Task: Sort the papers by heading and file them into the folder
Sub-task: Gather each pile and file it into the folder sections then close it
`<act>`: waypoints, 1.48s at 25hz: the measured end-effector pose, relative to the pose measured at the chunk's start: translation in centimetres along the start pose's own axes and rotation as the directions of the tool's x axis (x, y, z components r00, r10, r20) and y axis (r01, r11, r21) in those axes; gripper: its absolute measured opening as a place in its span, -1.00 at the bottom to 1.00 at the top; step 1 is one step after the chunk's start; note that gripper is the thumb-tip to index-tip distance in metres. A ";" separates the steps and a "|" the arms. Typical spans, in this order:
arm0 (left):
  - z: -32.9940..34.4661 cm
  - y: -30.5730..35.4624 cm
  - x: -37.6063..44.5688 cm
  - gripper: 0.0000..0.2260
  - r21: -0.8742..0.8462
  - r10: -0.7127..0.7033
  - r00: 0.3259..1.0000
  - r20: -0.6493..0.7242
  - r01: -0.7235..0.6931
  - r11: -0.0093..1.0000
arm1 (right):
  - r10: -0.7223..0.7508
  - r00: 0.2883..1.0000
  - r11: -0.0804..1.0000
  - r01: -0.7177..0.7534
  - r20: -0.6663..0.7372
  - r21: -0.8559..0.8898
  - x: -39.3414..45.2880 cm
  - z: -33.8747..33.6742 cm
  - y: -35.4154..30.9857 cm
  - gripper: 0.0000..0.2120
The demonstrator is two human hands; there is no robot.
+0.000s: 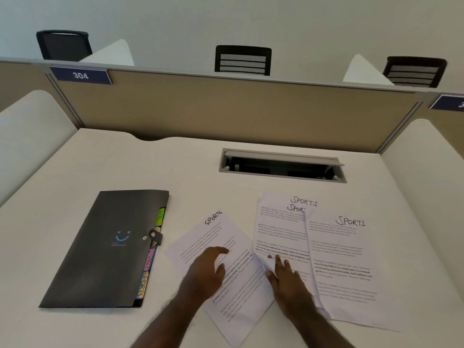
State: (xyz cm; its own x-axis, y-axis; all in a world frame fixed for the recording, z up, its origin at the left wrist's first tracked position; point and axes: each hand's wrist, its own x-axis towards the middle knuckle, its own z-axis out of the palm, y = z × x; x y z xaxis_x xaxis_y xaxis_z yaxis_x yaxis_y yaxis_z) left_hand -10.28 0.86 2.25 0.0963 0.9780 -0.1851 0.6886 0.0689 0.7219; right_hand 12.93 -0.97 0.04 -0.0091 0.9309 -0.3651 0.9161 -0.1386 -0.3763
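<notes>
Several printed sheets headed SPORTS lie on the white desk. One tilted sheet (221, 237) lies left of an overlapping pile (283, 229), and another sheet (344, 257) covers the pile's right side. My left hand (206, 270) rests on the tilted sheet with relaxed, spread fingers. My right hand (288, 280) touches the lower left edge of the pile, where a paper corner curls up at the fingertips. A closed black expanding folder (105, 247) lies to the left, with coloured tabs along its right edge, one reading SPORTS.
A recessed cable tray with a raised grey lid (281, 165) sits behind the papers. A tan divider panel (226, 109) bounds the desk's far side, with white side screens left and right. Black chairs stand beyond it.
</notes>
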 end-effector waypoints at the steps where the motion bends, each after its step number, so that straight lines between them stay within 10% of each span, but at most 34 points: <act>1: 0.6 0.5 0.1 -0.72 -0.063 -0.055 0.997 0.048 0.058 0.996 | 0.020 1.000 0.996 -0.018 -0.022 0.084 0.1 -0.9 0.0 0.03; 4: 1.1 2.8 0.2 -0.76 -0.393 -0.245 0.940 0.238 0.324 0.860 | -0.079 0.981 0.986 0.103 -0.176 0.134 -1.4 -4.0 -0.8 -0.06; 8: 0.2 5.6 1.3 -0.64 -0.746 -0.258 0.855 0.450 0.518 0.418 | -0.404 0.906 0.913 0.407 -0.125 -0.001 -3.8 -5.6 -3.0 -0.28; 12: 0.2 5.0 2.2 -0.71 -0.687 -0.294 0.859 0.420 0.512 0.515 | -0.522 0.837 0.851 0.523 0.166 0.039 -4.9 -5.1 -2.6 -0.31; 16: 0.2 2.9 2.0 -0.68 -0.699 -0.328 0.857 0.397 0.514 0.498 | -0.052 0.987 0.998 0.056 -0.152 0.026 -3.4 -3.6 6.1 -0.16; 20: 0.5 1.2 1.4 -0.68 -0.726 -0.351 0.856 0.378 0.510 0.461 | 0.322 0.947 0.936 -0.319 -0.003 -0.151 -3.2 -3.3 11.4 0.06; 27: 0.4 1.5 1.7 -0.66 -0.767 -0.346 0.879 0.329 0.463 0.445 | 0.274 0.949 0.959 -0.282 -0.154 -0.028 -3.3 -1.3 11.3 -0.46; 32: 0.1 1.9 1.9 -0.67 -0.777 -0.355 0.871 0.341 0.473 0.415 | 0.289 0.923 0.891 -0.162 -0.253 0.424 -3.8 -7.1 8.6 -0.52; 37: 0.7 3.4 2.4 -0.67 -0.774 -0.308 0.861 0.405 0.502 0.387 | 0.020 0.947 0.874 0.139 -0.320 0.465 -4.7 -11.8 2.3 -0.49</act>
State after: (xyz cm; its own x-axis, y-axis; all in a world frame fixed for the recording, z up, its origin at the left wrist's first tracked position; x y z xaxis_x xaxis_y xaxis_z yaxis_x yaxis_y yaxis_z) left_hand -7.23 3.33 3.75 0.1618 0.7410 -0.6517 -0.2415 0.6701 0.7019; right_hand 19.80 -1.63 10.92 0.1378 0.9872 -0.0807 0.6129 -0.1490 -0.7760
